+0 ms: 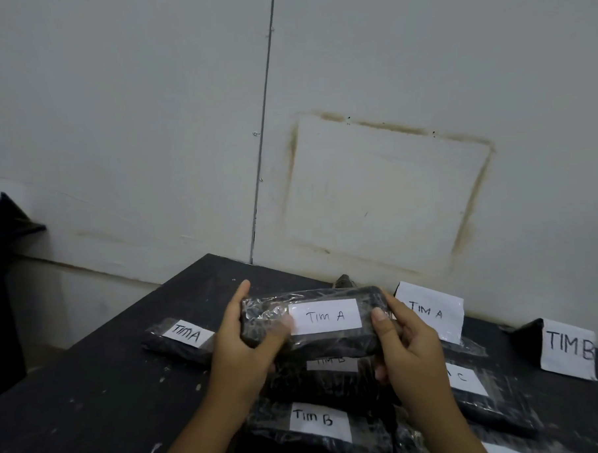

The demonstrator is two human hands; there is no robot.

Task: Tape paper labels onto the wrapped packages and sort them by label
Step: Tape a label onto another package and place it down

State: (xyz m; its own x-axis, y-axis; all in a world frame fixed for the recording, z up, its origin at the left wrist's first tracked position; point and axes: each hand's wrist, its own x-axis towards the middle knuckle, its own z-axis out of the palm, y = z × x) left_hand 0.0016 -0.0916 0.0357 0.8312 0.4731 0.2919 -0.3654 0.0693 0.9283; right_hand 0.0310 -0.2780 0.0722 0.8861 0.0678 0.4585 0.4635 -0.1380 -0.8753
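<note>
"TIM B" package [320,427] bottom centre on table [109,388]. Left hand [243,352] and right hand [407,351], fingers clamped on "TIM A" package [312,323] ends, lifted mid-frame. "TIM A" sign [431,311] right behind.

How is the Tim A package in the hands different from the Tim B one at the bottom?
The Tim A package is lifted, gripped at both ends by the left hand and right hand; the Tim B package lies in the pile untouched. Their labels differ. Both are dark, plastic-wrapped, with white paper labels.
</note>
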